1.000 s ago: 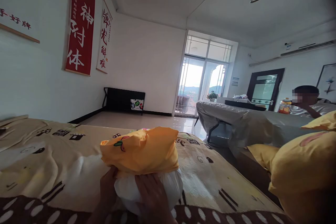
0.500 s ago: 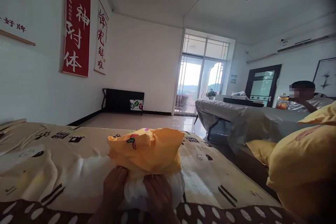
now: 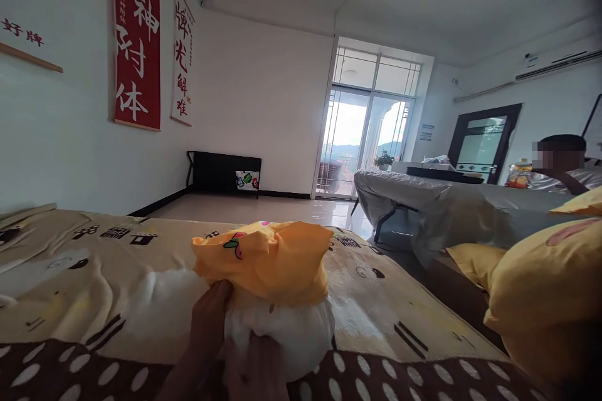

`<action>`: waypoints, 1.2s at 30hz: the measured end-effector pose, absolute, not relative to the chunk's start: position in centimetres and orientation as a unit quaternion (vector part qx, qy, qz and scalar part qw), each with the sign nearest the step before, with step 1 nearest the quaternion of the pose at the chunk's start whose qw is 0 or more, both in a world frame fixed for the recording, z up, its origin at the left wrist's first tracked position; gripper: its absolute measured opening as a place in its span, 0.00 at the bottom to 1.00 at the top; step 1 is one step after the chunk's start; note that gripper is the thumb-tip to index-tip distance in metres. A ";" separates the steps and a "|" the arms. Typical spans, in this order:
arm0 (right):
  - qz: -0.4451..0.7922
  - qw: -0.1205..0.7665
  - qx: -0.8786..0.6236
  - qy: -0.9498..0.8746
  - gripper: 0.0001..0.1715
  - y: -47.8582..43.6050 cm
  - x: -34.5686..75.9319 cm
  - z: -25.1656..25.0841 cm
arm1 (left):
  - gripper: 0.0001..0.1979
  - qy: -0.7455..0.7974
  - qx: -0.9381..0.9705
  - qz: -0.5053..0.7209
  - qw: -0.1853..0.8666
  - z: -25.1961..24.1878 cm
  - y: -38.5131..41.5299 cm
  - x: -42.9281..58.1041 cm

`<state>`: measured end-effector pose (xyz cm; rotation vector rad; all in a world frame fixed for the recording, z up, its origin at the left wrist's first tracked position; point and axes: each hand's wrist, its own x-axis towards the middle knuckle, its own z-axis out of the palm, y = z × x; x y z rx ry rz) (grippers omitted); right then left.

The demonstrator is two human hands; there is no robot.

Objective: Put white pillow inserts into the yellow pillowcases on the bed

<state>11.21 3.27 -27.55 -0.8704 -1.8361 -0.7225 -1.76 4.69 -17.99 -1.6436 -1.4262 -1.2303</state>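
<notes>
At the near edge of the bed [image 3: 70,276], two hands are closed on one white pillow [image 3: 282,332] half-covered by an orange pillowcase [image 3: 268,257]. Left hand [image 3: 207,319] reaches up with fingers pinching the case's lower edge; right hand [image 3: 256,369] presses into the bare white end from below. One yellow cushion [image 3: 540,288] bulks close on the right, blocking that side. Beyond it stands one table [image 3: 437,207] under a grey cover, with one person [image 3: 559,166] seated behind. Two red-and-white scrolls [image 3: 136,37] hang on the left wall, and a glass door [image 3: 362,144] lies farthest back
</notes>
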 end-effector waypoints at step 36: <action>-0.278 0.439 -0.301 -0.799 0.28 -0.4 18.6 5.9 | 0.04 -0.564 -0.546 -0.427 0.447 4.6 -5.0 3.1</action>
